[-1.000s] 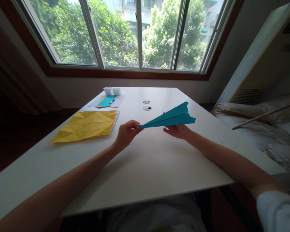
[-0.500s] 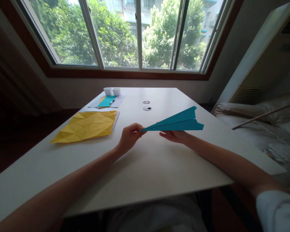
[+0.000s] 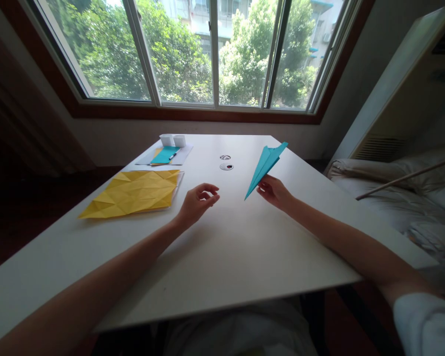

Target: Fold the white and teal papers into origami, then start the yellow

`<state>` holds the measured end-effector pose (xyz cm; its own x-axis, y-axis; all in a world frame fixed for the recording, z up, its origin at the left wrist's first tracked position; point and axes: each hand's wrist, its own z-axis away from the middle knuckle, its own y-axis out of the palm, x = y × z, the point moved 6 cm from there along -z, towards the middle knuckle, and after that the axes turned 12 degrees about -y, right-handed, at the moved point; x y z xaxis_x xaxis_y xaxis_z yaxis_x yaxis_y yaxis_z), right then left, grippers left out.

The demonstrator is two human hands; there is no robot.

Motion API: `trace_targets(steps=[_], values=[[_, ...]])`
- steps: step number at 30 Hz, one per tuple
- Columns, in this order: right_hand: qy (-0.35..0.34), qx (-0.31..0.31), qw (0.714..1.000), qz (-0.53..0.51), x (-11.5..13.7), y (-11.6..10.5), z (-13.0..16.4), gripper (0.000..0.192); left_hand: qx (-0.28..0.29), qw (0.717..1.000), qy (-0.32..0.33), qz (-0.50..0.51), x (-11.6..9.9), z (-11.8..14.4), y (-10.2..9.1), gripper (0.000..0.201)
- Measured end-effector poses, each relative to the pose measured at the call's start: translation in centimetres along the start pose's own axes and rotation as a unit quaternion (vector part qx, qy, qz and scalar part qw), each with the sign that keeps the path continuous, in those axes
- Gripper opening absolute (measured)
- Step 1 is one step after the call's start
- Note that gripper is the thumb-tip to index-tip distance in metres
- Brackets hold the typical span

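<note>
– How far along is the folding looking from where you're standing?

– Pretty far, I'd say. Nearest us, the left hand (image 3: 198, 201) is hovering just over the table (image 3: 222, 257), fingers curled loosely inward, thumb and forefinger close but gripping nothing. It's touching no paper.

– And the other one?

– The right hand (image 3: 276, 192) is pinching the plane (image 3: 265, 164) from underneath, fingers clamped on its keel near the middle. The plane is being held up off the table, nose pointing down and toward us, tail rising toward the window (image 3: 211, 49).

– So it's finished?

– It's looking folded through: sharp nose, wings lying close together. I'm judging that the creasing is done and that only spreading the wings or trimming is remaining, though I can't tell how crisp the folds are.

– Anything else lying about?

– Further left, a yellow sheet (image 3: 133, 193) is lying flat, covered in creases but not shaped into anything. Beyond it, a clipboard (image 3: 163, 155) is carrying a teal sheet and a pen, with two white tubs (image 3: 172, 140) sitting at its far edge.
</note>
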<state>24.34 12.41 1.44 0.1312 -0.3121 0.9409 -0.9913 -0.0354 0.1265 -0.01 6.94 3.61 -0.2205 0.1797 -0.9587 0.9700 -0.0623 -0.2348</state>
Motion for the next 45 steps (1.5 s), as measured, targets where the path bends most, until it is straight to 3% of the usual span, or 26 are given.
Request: trace_targets(steps=[4, 7, 9, 15, 19, 23, 30, 38, 42, 45], values=[[-0.011, -0.011, 0.994, 0.108, 0.8, -3.3, -3.7, 0.01, -0.013, 0.999, -0.013, -0.051, 0.0, -0.5, -1.0, 0.021], [-0.02, -0.021, 0.97, 0.241, 1.5, -6.5, -6.4, 0.015, -0.012, 0.998, -0.033, -0.054, 0.5, -1.0, -1.5, 0.02], [-0.029, -0.03, 0.937, 0.347, 1.9, -8.7, -7.8, 0.016, -0.016, 0.998, -0.041, -0.05, 0.9, -1.4, -1.8, 0.019], [-0.023, -0.016, 0.801, 0.598, 1.5, -13.9, -10.2, 0.021, -0.01, 0.997, -0.055, -0.061, 1.5, -1.7, -1.9, 0.017], [-0.002, 0.0, 0.724, 0.69, 0.3, -16.0, -11.0, 0.026, -0.002, 0.996, -0.061, -0.068, 1.5, -1.7, -1.4, 0.017], [0.012, 0.018, 0.675, 0.737, -1.0, -17.1, -11.9, 0.03, 0.004, 0.996, -0.063, -0.069, 1.6, -2.0, -1.0, 0.017], [0.035, 0.05, 0.648, 0.759, -2.9, -17.7, -11.9, 0.034, 0.01, 0.995, -0.047, -0.082, 1.7, -2.2, -0.9, 0.019], [0.028, 0.07, 0.642, 0.763, -2.4, -17.3, -11.6, 0.034, 0.029, 0.993, -0.044, -0.109, 2.0, -2.1, -1.0, 0.021], [-0.001, 0.059, 0.641, 0.765, -0.8, -16.2, -11.4, 0.032, 0.036, 0.983, -0.029, -0.176, 1.6, -1.8, -1.1, 0.023], [-0.048, 0.056, 0.641, 0.764, 0.6, -14.1, -11.0, 0.033, 0.026, 0.949, 0.03, -0.311, 0.3, -1.5, -1.3, 0.022]])
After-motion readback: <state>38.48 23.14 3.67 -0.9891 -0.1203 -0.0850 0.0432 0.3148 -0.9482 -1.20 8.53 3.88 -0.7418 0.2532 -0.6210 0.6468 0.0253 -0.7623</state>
